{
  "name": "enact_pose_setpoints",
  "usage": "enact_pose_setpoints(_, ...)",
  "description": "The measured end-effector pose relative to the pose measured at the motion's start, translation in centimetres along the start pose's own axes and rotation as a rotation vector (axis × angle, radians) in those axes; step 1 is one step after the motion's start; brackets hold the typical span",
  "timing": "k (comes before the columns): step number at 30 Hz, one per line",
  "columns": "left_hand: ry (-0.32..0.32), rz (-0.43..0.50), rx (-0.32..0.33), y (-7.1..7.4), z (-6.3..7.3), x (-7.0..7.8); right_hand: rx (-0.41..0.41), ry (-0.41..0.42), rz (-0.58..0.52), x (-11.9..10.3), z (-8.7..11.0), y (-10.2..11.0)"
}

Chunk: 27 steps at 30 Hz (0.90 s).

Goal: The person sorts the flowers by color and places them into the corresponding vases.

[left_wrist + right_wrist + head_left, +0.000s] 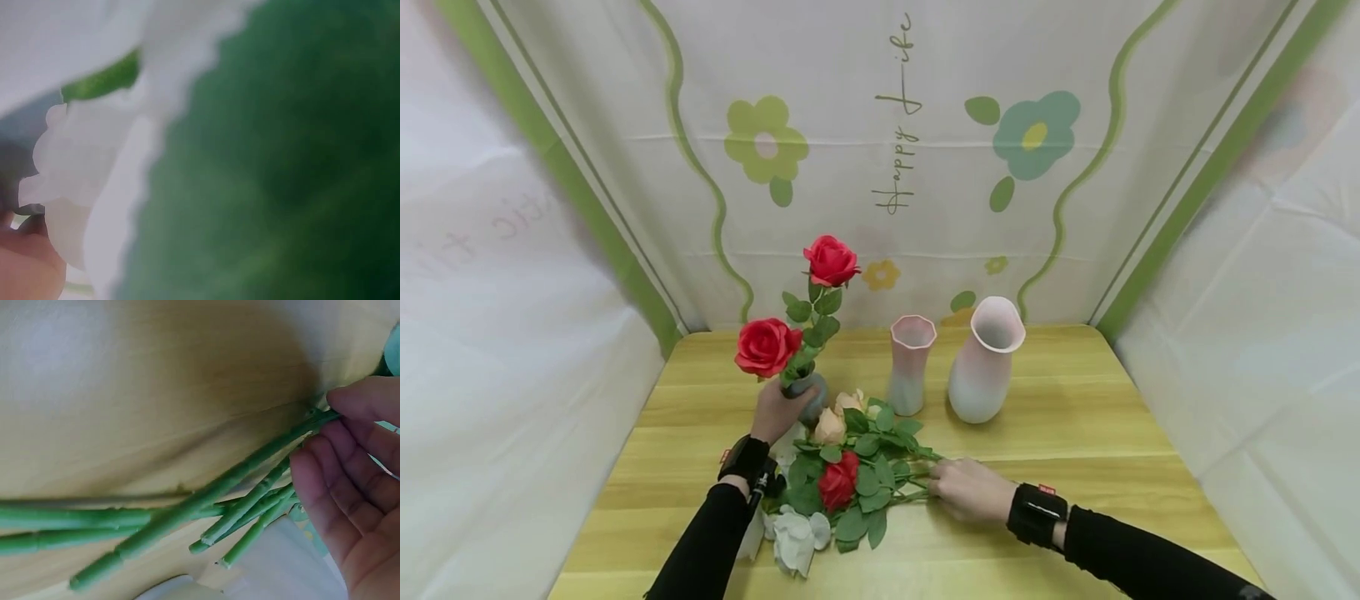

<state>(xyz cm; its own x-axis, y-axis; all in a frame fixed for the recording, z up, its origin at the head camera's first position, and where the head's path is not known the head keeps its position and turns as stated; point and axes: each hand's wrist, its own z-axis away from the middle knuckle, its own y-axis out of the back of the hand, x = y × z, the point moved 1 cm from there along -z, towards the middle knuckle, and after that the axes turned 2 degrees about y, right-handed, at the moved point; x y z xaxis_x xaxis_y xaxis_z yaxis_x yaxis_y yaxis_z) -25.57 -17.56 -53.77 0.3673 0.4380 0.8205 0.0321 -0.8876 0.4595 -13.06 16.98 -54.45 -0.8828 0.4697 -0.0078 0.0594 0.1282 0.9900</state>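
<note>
Grey vase (817, 395) | two red roses (767, 347) inside (one higher)

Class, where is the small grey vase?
In the head view, the small grey vase is left of centre, gripped by the left hand, beside the peach roses.

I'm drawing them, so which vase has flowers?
The small, rounded grey-blue vase, leftmost: two red roses rise from its mouth. The slim pink-and-white vase and wide pink-and-white vase have none.
</note>
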Motion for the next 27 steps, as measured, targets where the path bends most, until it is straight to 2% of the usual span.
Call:
enact_pose_setpoints(4, -0.065, -0.076, 0.015, -0.5, -0.4, -2.1, 0.013, -0.009, -0.034, 0.1, 0.1, 0.1)
enact_pose_setpoints(5, -0.080, -0.062, 0.008, -0.4, -0.3, -2.0, 0.017, -0.011, -0.036, 0.1, 0.1, 0.1)
enact_pose_setpoints(6, -0.089, -0.070, 0.015, -0.5, -0.4, -2.6, 0.020, -0.013, -0.037, 0.2, 0.1, 0.1)
enact_pose_setpoints(8, -0.090, -0.018, 0.005, -0.4, -0.3, -2.8, 0.022, -0.021, -0.043, 0.2, 0.2, 0.1)
enact_pose_setpoints(11, -0.091, -0.013, 0.009, -0.7, -0.3, -4.0, 0.029, -0.036, -0.055, 0.1, 0.2, 0.1)
enact_pose_setpoints(14, -0.079, -0.090, 0.034, -1.6, -0.7, -6.7, 0.027, -0.042, -0.063, 0.0, 0.1, 0.2)
enact_pose_setpoints(19, -0.051, -0.094, 0.032, -2.0, -0.7, -8.6, 0.016, -0.022, -0.029, -0.3, -0.2, -0.2)
enact_pose_setpoints(23, -0.026, -0.119, 0.026, -1.8, -0.7, -8.0, 0.022, -0.019, -0.001, -0.5, -0.3, -0.5)
enact_pose_setpoints(27, -0.018, -0.049, -0.009, -0.7, -0.2, -3.8, 0.030, -0.023, 0.025, -0.5, -0.4, -0.3)
